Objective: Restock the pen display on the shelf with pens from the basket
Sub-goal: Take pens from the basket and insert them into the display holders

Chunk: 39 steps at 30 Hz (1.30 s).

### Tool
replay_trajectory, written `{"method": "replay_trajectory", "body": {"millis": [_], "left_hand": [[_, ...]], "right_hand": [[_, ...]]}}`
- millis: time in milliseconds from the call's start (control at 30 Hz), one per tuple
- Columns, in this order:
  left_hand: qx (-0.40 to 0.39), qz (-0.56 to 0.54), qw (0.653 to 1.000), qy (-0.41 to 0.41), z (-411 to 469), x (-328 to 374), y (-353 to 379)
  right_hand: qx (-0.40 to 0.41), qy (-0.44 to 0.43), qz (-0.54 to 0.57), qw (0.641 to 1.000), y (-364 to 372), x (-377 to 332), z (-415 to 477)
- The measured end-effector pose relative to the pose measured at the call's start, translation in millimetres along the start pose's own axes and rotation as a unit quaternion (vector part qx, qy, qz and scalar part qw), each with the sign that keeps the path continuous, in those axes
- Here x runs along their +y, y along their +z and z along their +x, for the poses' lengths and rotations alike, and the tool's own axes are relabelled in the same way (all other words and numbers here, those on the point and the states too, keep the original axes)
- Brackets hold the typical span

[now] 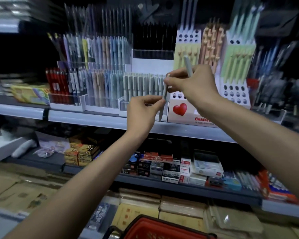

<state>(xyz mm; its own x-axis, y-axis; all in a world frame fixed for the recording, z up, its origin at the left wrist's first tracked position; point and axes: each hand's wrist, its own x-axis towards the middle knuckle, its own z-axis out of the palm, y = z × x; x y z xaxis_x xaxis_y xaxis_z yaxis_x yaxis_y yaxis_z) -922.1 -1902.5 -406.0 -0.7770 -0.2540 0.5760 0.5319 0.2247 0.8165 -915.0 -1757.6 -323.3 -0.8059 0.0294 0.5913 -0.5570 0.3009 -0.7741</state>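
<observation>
Both hands are raised in front of the pen display (141, 87) on the upper shelf. A pale grey-green pen (163, 100) hangs upright between them: my left hand (142, 114) pinches its middle and my right hand (193, 85) pinches its top. My right hand also holds a second pale pen (187, 63) that sticks up above the knuckles. The held pen is just right of a row of matching grey-green pens in a clear tray. The red basket (162, 228) sits at the bottom edge; its contents are not visible.
A white cardboard pen stand with a red heart (179, 109) and round holes stands right behind my hands. Trays of coloured pens (100, 69) fill the shelf to the left. Boxes of stationery (171, 168) line the lower shelf. Paper stacks (162, 204) lie below.
</observation>
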Motion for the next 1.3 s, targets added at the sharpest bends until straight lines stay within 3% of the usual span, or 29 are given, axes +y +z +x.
{"method": "replay_trajectory", "body": {"millis": [300, 567, 800, 1300], "left_hand": [[0.015, 0.12, 0.993, 0.0, 72, 11, 6], [0.047, 0.197, 0.979, -0.022, 84, 8, 18], [0.063, 0.26, 0.962, -0.05, 85, 0, 22], [0.104, 0.258, 0.957, -0.084, 73, -22, 28]], "right_hand": [[0.052, -0.034, -0.074, 0.995, 23, 3, 63], [0.083, -0.034, -0.088, 0.992, 35, 24, 86], [0.061, -0.007, -0.097, 0.993, 41, 34, 88], [0.053, 0.026, -0.112, 0.992, 60, 48, 91]]}}
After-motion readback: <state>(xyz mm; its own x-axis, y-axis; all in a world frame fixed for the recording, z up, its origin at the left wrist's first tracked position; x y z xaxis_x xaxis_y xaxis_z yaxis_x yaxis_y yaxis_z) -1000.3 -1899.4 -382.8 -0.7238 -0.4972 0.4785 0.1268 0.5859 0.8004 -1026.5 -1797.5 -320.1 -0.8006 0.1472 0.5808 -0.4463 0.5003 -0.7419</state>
